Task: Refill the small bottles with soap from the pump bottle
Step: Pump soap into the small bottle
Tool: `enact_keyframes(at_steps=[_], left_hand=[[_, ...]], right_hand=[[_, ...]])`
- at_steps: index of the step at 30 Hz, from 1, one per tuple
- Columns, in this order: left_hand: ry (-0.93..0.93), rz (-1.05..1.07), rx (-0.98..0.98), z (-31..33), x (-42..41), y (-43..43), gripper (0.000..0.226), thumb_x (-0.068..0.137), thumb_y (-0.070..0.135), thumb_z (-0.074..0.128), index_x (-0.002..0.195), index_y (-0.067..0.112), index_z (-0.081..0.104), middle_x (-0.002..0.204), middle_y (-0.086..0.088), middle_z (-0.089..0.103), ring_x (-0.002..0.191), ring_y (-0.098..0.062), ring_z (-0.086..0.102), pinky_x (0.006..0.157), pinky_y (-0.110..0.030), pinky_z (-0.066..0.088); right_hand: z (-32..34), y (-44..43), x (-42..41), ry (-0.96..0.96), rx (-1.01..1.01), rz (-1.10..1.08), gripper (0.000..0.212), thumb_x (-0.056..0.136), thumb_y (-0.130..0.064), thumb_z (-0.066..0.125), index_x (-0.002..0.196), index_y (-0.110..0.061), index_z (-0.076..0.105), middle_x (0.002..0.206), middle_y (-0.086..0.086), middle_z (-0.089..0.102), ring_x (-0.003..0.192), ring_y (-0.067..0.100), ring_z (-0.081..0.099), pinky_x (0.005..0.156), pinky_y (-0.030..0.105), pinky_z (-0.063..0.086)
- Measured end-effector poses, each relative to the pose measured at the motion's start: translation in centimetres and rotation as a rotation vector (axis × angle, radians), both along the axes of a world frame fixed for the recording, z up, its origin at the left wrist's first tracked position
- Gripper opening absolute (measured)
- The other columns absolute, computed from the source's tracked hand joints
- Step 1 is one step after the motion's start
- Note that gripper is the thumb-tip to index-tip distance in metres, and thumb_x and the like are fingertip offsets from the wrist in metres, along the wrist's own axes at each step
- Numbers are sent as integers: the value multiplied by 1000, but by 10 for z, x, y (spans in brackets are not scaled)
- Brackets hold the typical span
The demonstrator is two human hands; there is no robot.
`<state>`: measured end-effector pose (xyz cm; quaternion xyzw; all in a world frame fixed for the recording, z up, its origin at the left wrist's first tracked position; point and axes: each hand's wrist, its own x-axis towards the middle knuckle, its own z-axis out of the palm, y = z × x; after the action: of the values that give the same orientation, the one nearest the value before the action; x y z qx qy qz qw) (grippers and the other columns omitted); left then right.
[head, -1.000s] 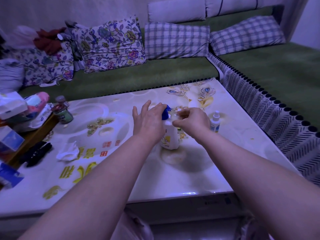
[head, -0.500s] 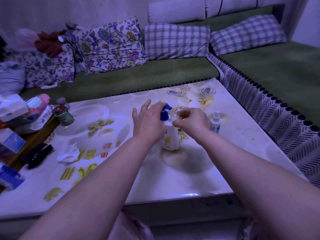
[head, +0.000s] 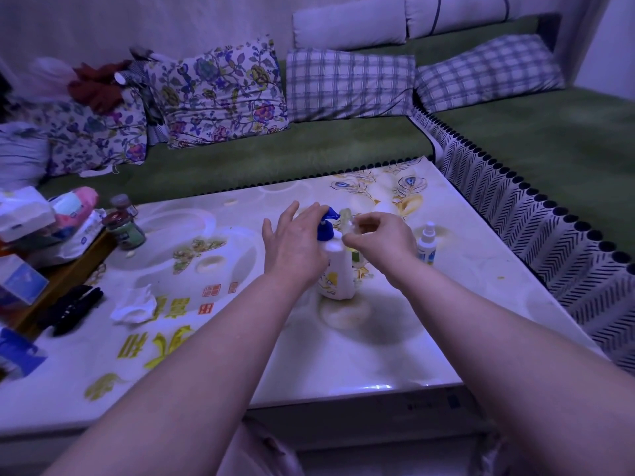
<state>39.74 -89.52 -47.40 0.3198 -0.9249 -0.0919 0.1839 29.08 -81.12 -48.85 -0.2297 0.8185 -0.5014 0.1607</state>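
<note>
Change since the earlier frames: the blue pump head point(head: 326, 224) stands higher and shows more of its neck. The left hand point(head: 295, 242) sits slightly higher with it. The right hand and bottles are otherwise in place.

1. Pump bottle point(head: 338, 269): white body, upright, centre of frame on the table point(head: 378, 355). Long axis vertical; the nozzle points toward the upper right of frame.
2. Small bottle point(head: 346, 217): clear, held at the nozzle tip, just right of the pump head. Its tilt and mouth are too blurred to tell.
3. Left hand: fingers straight and spread over the pump head from the left of frame, holding nothing. Contact with the head is likely but not certain.
4. Right hand point(head: 381, 238): fingers curled, pinching the small bottle from the right of frame.
5. Spray bottle point(head: 427, 242): upright, right of the right hand and apart from it.

Governing relation: the pump head lies directly under the left fingers, so the next press runs straight down the pump bottle's axis. The left hand is nearer the head. The right hand must hold the small bottle's mouth under the nozzle, or soap lands on the table.

Step judged: mid-fill, between strokes.
</note>
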Motion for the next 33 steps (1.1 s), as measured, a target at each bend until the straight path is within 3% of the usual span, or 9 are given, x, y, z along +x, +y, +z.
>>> enact_keyframes(at_steps=[27,33], left_hand=[[-13,7,5,0,-2,-2,70,77,3,52,139,32,35,148,14,35,145,-15,13,115,-53,8],[-10,8,4,0,-1,-1,70,76,2,51,137,32,36,146,15,37,144,-16,13,115,-53,8]], right_hand=[[4,1,2,71,119,12,37,68,-28,73,104,-32,70,102,-15,71,101,12,64,98,39,47],[1,3,0,34,123,7,36,66,-27,72,101,-33,69,93,-13,71,97,14,65,96,41,49]])
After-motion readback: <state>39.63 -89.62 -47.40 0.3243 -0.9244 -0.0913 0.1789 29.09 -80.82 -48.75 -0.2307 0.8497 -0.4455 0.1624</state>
